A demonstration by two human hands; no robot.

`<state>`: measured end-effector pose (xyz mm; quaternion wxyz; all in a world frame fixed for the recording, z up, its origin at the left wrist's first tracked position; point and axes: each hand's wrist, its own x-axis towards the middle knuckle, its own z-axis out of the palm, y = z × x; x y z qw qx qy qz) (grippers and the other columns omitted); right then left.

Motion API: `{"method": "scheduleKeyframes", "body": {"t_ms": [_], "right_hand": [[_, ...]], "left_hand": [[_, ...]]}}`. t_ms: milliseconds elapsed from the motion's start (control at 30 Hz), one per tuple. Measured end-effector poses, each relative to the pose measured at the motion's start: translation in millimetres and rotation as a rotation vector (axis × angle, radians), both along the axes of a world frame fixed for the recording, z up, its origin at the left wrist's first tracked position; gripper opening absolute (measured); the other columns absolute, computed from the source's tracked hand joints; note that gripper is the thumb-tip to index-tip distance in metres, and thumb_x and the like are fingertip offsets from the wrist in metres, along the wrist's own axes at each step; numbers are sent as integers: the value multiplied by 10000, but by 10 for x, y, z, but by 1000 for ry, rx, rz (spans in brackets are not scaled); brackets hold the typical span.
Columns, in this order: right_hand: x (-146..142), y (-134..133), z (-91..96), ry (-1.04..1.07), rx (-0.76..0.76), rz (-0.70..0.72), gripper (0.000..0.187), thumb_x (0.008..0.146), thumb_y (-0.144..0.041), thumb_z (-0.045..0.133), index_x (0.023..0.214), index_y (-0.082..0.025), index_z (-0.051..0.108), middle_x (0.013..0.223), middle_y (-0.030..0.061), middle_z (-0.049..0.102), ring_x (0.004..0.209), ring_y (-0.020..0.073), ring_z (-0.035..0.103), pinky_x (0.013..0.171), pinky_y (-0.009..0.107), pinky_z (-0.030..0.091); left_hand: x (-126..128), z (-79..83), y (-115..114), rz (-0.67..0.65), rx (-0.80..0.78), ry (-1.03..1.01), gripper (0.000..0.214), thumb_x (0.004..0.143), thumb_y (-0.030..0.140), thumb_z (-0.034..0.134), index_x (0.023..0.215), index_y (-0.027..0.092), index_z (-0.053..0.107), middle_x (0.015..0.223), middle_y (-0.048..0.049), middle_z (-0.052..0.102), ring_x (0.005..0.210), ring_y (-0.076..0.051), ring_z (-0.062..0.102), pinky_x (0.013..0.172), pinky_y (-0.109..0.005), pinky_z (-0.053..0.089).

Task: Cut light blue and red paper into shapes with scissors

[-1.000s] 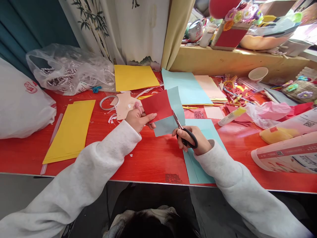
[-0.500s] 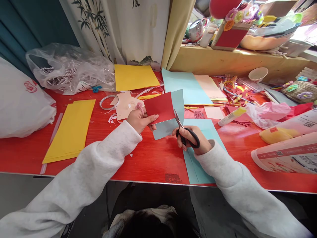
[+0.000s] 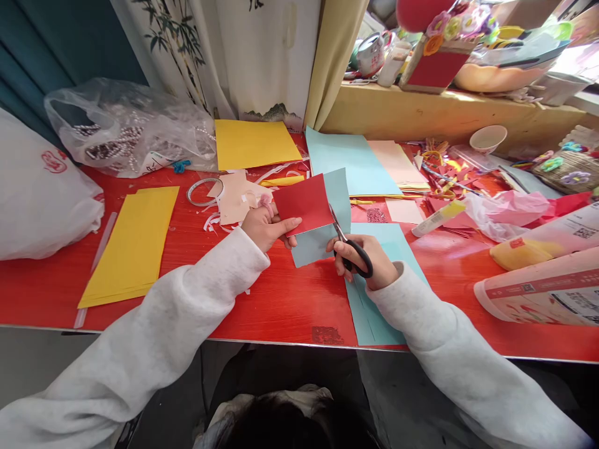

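Observation:
My left hand [image 3: 269, 227] is closed on a red paper rectangle [image 3: 304, 201] laid over a larger piece of light blue paper [image 3: 314, 244], thumb on top and fingers beneath. My right hand [image 3: 355, 259] has its fingers through the black handles of a pair of scissors [image 3: 361, 257]. The scissor blades reach up along the right edge of the red paper, across the blue piece. Below my right forearm lie light blue sheets [image 3: 374, 318] on the table. Part of the blue piece is hidden behind the red paper.
Yellow sheets [image 3: 131, 243] lie on the red table [image 3: 281, 312] at left, beside a tape roll [image 3: 204, 192]. Blue sheets [image 3: 349, 159] and peach sheets [image 3: 397, 165] lie at the back. A glue stick [image 3: 438, 218] and plastic cups [image 3: 543, 287] are at right.
The blue piece has shifted slightly right and down against the scissors. The scissor handles have drawn closer together, and both hands stay in about the same place.

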<state>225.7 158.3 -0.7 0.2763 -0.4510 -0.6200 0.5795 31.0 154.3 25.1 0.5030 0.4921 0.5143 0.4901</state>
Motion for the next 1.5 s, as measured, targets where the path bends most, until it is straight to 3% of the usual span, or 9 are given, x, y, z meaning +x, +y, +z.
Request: {"method": "scheduleKeyframes", "body": {"t_ms": [667, 1100, 1500], "right_hand": [[-54, -18, -17, 37, -30, -93, 367, 655, -519, 647, 634, -165, 553, 374, -41, 488, 289, 73, 375, 330, 220, 269], [-71, -18, -37, 77, -33, -81, 342, 664, -474, 656, 592, -162, 534, 352, -48, 479, 267, 61, 361, 308, 201, 257], [-44, -23, 40, 111, -89, -34, 335, 708, -463, 620, 643, -142, 551, 365, -39, 490, 261, 62, 378, 295, 189, 262]], "left_hand": [[7, -110, 22, 9, -31, -105, 210, 611, 291, 717, 664, 132, 591, 422, 13, 557, 401, -117, 512, 452, -262, 459], [19, -94, 21, -6, -30, -156, 242, 586, 295, 738, 623, 118, 577, 444, 17, 572, 396, -97, 523, 416, -222, 457], [-9, -107, 3, 3, 21, -71, 191, 646, 268, 693, 667, 118, 576, 426, 13, 579, 382, -104, 525, 424, -227, 453]]}}
